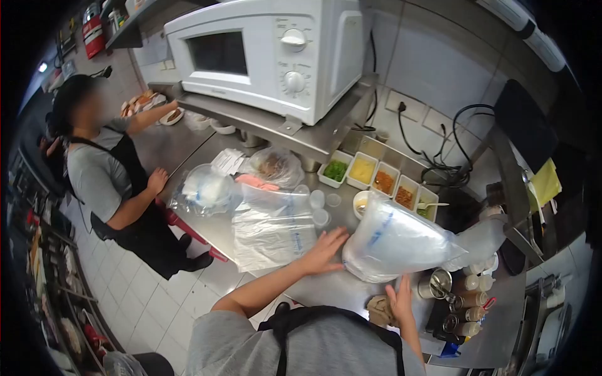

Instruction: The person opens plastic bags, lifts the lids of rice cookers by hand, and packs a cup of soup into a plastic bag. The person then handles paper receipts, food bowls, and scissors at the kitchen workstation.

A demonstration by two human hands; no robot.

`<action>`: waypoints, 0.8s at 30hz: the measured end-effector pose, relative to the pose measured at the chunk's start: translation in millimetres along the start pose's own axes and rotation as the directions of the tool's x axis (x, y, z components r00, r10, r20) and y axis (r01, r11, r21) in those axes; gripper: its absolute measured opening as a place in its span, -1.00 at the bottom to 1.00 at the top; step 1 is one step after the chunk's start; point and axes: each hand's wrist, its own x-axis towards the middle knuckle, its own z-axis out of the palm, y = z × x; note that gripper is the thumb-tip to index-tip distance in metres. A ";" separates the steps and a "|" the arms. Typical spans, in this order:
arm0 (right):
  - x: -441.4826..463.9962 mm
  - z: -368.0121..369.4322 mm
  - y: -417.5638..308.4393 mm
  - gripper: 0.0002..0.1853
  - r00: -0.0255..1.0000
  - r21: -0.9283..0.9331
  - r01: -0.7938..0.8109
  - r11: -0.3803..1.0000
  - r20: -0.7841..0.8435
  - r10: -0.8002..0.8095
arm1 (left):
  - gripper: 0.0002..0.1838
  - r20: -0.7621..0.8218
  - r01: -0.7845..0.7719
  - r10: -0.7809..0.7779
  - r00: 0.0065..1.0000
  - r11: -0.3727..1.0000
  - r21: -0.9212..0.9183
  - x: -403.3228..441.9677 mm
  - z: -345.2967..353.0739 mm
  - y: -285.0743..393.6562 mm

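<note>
A large clear plastic bag (401, 241) with faint blue print lies bulging on the steel counter in front of me. My left hand (327, 252) is at its left side, fingers spread, holding nothing; whether the fingertips touch the plastic I cannot tell. Below the bag's near edge is my right hand (401, 302), its fingers stretched out and thumb apart. Beside that palm sits a crumpled brown cloth or paper (380, 310), which it does not grip. Left of my left hand, flat clear bags (269, 232) are spread on the counter.
A white microwave (263, 56) stands on a raised shelf. Several tubs of chopped food (384, 178) line the back. At right are a metal pot (435, 284) and sauce bottles (470, 301). A co-worker (119, 182) stands at the left, one hand on the counter.
</note>
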 end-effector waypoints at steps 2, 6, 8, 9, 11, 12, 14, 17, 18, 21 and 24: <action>-43.7 6.3 3.0 -0.49 0.998 -0.281 -0.040 0.959 -0.067 0.022 | -0.05 -0.139 0.088 -0.068 0.988 0.986 0.140 -18.2 -19.2 -15.9; -82.8 18.4 29.4 -0.54 1.000 -0.423 -0.013 0.906 -0.031 0.000 | -0.32 -0.288 0.372 -0.283 0.915 0.868 0.330 -64.5 -40.0 -47.9; -76.2 19.3 23.7 -0.58 0.997 -0.387 -0.007 0.922 -0.074 -0.024 | -0.53 -0.272 0.369 -0.290 0.917 0.877 0.308 -83.0 -39.1 -53.4; -68.2 18.5 18.9 -0.59 0.994 -0.371 -0.001 0.929 -0.099 -0.038 | -0.62 -0.290 0.355 -0.278 0.916 0.898 0.260 -86.9 -38.1 -53.7; -54.6 18.1 -2.0 -0.61 0.985 -0.339 0.093 0.936 -0.105 -0.136 | -0.79 -0.329 0.323 -0.257 0.909 0.932 0.166 -91.9 -38.1 -50.6; -47.7 21.6 -13.7 -0.61 0.976 -0.320 0.143 0.936 -0.111 -0.187 | -0.83 -0.379 0.311 -0.245 0.892 0.942 0.122 -90.4 -41.9 -42.9; -35.2 33.5 -28.0 -0.62 0.960 -0.140 0.281 0.950 0.028 -0.280 | -0.89 -0.480 0.275 -0.224 0.848 0.961 0.038 -81.6 -48.7 -20.7; -3.9 49.8 -80.6 -0.63 0.939 0.357 0.168 0.919 0.226 -0.260 | -0.91 -0.488 0.092 -0.050 0.871 0.994 0.063 -71.4 -58.7 15.6; 4.2 69.0 -84.5 -0.62 0.942 0.699 -0.219 0.681 0.333 -0.040 | -0.91 -0.434 0.033 -0.023 0.901 0.999 0.015 -70.6 -58.9 31.6; 42.8 75.9 -105.0 -0.58 0.662 0.662 -0.749 -0.026 0.749 -0.016 | -0.91 -0.220 -0.151 0.108 0.969 0.970 -0.191 -77.6 -41.2 63.0; 67.9 80.1 -123.5 -0.58 0.582 0.564 -0.783 0.263 0.813 -0.011 | -0.86 0.015 -0.217 0.246 0.969 0.880 -0.422 -87.6 -23.9 67.0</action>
